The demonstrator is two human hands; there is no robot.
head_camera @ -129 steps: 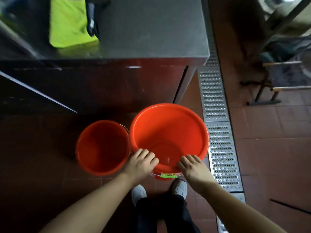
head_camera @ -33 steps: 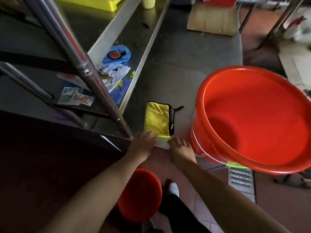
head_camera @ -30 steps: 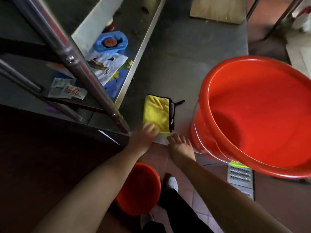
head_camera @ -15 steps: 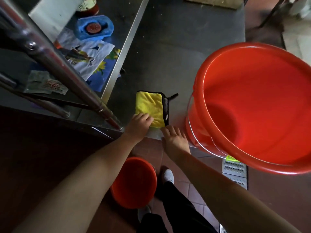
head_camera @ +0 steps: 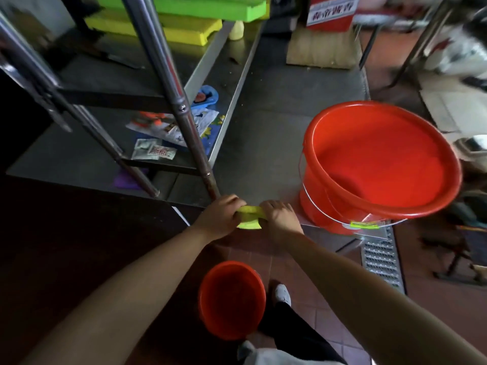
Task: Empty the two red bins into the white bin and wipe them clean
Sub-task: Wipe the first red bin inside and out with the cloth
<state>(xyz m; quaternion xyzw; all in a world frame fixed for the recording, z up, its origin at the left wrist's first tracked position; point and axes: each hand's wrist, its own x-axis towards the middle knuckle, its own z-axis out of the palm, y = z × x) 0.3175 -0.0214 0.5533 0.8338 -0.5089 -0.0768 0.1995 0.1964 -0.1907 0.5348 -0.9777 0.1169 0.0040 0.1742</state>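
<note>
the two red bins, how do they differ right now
The big bin is clearly wider than the small bin. The big bin stands on the steel table, while the small bin sits on the tiled floor by the person's feet. A wire handle and a green label show on the big bin; neither shows on the small one. Both are red, round, upright and look empty.

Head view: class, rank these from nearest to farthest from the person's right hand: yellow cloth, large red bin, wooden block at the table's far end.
From the right hand:
1. Yellow cloth, in its grip, on its left at the table's near edge.
2. Large red bin, on the table to its right.
3. Wooden block, at the table's far end.
</note>
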